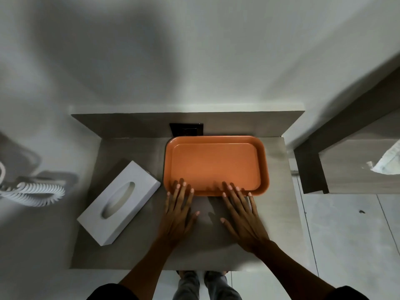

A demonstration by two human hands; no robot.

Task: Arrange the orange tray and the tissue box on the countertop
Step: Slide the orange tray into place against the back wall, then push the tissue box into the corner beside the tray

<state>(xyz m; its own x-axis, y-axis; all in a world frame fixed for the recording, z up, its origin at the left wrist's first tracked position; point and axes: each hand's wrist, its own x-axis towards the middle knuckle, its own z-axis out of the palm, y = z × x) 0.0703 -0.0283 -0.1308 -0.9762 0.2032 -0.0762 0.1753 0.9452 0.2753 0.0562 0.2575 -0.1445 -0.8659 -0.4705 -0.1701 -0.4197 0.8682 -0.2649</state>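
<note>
Both hands flat, fingers wide, holding nothing: left hand (178, 210), right hand (242, 215) | fingertips on orange tray (216, 167) near rim, by countertop (279, 204) back edge | tissue box (119, 205) crooked, left side | hard push might bump the tray into the box or wall.

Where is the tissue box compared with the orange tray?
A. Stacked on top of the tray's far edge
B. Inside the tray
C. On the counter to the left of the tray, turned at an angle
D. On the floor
C: the tissue box lies on the counter left of the tray, skewed diagonally, while the tray holds nothing and both hands' fingers reach over its near rim.
</note>
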